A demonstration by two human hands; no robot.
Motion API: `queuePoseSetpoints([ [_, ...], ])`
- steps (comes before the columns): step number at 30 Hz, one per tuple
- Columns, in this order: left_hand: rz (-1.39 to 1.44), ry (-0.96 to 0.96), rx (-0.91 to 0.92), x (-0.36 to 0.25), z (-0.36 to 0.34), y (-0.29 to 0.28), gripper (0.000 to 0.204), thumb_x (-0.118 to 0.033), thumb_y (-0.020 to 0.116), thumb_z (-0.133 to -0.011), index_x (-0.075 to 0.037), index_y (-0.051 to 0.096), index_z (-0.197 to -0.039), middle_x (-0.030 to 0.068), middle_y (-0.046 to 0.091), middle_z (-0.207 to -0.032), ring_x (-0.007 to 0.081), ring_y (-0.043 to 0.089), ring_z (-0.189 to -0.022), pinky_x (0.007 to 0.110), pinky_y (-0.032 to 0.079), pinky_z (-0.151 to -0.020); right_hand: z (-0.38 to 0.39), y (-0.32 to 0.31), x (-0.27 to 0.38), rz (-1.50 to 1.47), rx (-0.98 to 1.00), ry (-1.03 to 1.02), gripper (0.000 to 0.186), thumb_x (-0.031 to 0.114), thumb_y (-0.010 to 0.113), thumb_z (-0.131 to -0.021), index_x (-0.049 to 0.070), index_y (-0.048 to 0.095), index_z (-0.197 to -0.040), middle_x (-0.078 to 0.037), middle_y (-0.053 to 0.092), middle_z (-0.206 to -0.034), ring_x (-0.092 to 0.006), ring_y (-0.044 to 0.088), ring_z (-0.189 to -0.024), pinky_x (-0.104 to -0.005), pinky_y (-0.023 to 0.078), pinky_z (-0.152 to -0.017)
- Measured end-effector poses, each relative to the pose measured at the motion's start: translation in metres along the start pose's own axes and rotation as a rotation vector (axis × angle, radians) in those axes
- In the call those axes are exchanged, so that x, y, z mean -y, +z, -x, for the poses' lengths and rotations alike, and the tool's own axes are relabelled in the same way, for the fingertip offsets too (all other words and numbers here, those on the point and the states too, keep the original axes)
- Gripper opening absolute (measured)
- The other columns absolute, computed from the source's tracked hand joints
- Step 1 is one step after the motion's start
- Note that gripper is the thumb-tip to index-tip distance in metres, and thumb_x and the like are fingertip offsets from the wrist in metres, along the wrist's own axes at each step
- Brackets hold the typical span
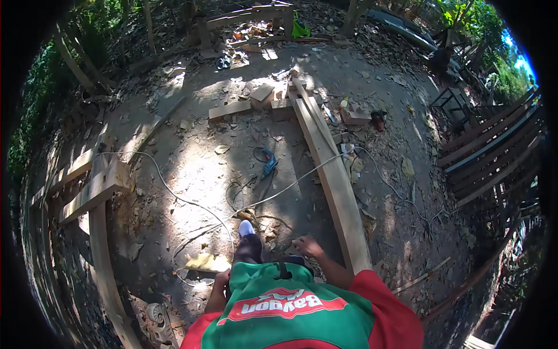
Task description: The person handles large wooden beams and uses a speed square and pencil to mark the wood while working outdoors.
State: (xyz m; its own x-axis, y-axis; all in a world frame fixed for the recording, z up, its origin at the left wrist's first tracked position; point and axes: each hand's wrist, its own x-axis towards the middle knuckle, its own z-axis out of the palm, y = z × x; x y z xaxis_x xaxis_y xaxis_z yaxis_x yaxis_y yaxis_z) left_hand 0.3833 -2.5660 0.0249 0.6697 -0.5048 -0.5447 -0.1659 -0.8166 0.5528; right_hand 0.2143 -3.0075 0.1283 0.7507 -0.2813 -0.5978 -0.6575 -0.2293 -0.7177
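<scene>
My right hand hangs in front of my body, just left of a long squared wooden beam. Its fingers look loosely extended, and I see nothing held in them. Down by my left thigh is my left hand; its fingers are mostly hidden against my clothing. A blue corded power drill lies on the dirt ahead of my foot. Across the ground runs a pale cord, looping near my left side and passing over the beam.
Cut wooden blocks lie around the beam's far end. To the left are jointed timbers. Stacked dark slats stand at the right, near a dark metal frame. A wooden bench is at the back, with sandals before it.
</scene>
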Motion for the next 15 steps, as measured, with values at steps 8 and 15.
queuePoseSetpoints([
  [8,0.456,-0.171,-0.076,-0.176,-0.289,-0.200,0.045,-0.043,0.060,-0.089,0.002,0.061,-0.086,0.0076,0.060,-0.069,0.0150,0.056,-0.058,0.030,0.047,-0.056,0.037,-0.068,-0.117,-0.149,-0.561,0.491,0.023,0.025,0.058,-0.083,0.005,0.064,-0.093,-0.018,0.064,-0.074,-0.0311,0.065,-0.068,-0.0412,0.050,-0.059],
  [15,0.388,-0.068,0.002,-0.366,-0.486,-0.258,0.048,-0.041,0.059,-0.089,0.006,0.061,-0.095,0.0103,0.062,-0.079,0.0154,0.058,-0.064,0.029,0.048,-0.058,-0.070,-0.125,-0.079,-0.057,-0.543,0.426,0.014,0.019,0.061,-0.079,0.006,0.063,-0.084,-0.017,0.063,-0.071,-0.0329,0.064,-0.068,-0.0438,0.050,-0.060],
])
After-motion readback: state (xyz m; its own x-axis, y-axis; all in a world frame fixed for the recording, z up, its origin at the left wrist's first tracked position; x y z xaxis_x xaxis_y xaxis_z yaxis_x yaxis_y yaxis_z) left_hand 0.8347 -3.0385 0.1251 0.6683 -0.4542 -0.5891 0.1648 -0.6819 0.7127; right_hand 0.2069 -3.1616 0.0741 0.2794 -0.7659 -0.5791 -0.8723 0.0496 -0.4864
